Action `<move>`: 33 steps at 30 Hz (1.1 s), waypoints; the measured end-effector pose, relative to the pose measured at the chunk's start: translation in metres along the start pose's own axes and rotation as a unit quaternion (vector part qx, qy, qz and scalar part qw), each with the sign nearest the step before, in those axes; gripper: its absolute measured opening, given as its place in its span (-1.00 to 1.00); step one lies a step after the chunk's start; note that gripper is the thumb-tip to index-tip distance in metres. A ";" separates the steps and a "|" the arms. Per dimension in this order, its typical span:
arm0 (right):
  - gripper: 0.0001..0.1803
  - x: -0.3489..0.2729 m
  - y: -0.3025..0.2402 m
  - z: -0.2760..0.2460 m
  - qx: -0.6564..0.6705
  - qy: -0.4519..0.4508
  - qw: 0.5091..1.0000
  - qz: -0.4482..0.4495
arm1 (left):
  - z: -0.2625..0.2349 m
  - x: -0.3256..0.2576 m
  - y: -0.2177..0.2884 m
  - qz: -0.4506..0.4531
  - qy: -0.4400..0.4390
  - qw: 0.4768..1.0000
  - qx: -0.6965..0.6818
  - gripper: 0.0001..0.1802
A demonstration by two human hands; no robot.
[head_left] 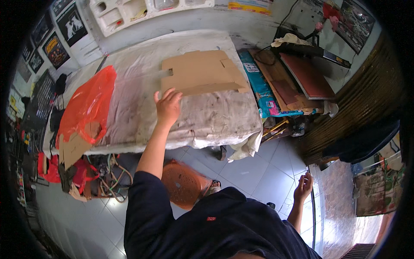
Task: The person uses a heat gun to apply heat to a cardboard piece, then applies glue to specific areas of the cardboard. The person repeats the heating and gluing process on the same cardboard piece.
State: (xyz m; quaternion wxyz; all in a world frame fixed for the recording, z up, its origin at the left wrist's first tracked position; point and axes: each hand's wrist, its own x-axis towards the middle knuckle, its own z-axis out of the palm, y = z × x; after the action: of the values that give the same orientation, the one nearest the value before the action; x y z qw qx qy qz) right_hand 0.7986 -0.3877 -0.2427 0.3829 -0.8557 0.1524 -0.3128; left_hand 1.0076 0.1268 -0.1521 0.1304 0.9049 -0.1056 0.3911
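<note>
My left hand (pixel 168 107) reaches out over the cloth-covered table, thumb and fingers apart, with nothing in it. Its fingertips are close to the near left edge of a flat brown cardboard sheet (pixel 200 69); whether they touch it I cannot tell. The sheet has small cut slots and a folded strip along its near side. Off to my right, above the floor, my right hand (pixel 304 186) hangs empty with loosely bent fingers. On the left of the table lies an orange plastic bag (pixel 88 101), with a cardboard piece (pixel 76 146) hanging at its near end.
A stained whitish cloth (pixel 215 116) covers the table. Flat boards (pixel 306 75) and a teal package (pixel 263 93) are stacked at its right. An orange plastic stool (pixel 183 185) stands before me. Tangled cords and bags (pixel 110 175) sit under the table's left. A dark cloth (pixel 366 142) hangs right.
</note>
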 end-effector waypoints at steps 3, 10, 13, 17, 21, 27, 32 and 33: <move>-0.78 0.005 0.002 0.003 0.018 0.022 0.999 0.037 | -0.020 0.049 -0.003 0.008 0.069 0.997 -0.026 -0.90; -0.80 -0.026 0.027 -0.054 0.024 0.130 0.989 0.062 | -0.091 0.142 0.072 -0.063 0.220 0.839 -0.494 -0.81; -0.79 -0.072 0.047 -0.108 0.000 0.205 0.973 0.107 | -0.116 0.154 0.137 -0.061 0.226 0.791 -0.566 -0.82; -0.78 -0.164 0.066 -0.188 -0.030 0.308 0.927 0.210 | -0.122 0.151 0.258 -0.038 0.158 0.703 -0.692 -0.83; -0.81 -0.254 0.056 -0.277 -0.006 0.431 0.863 0.262 | -0.123 0.110 0.402 -0.055 -0.030 0.601 -0.797 -0.80; -0.58 -0.334 -0.027 -0.386 -0.078 0.498 0.834 0.223 | -0.148 -0.018 0.635 0.005 -0.325 0.389 -0.862 -0.80; -0.28 -0.396 -0.091 -0.449 -0.248 0.587 0.762 0.120 | -0.224 -0.152 0.783 0.124 -0.543 0.134 -0.820 -0.82; -0.33 -0.415 -0.100 -0.463 -0.271 0.613 0.735 0.106 | -0.246 -0.180 0.809 0.144 -0.567 0.094 -0.805 -0.82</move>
State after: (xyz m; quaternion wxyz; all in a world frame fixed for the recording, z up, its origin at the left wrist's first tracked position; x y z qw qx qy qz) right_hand 0.1841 -0.3738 -0.1047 -0.0109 -0.5249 0.5222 -0.6721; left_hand 0.4821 -0.5419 0.0019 0.6247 0.1866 -0.5291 -0.5431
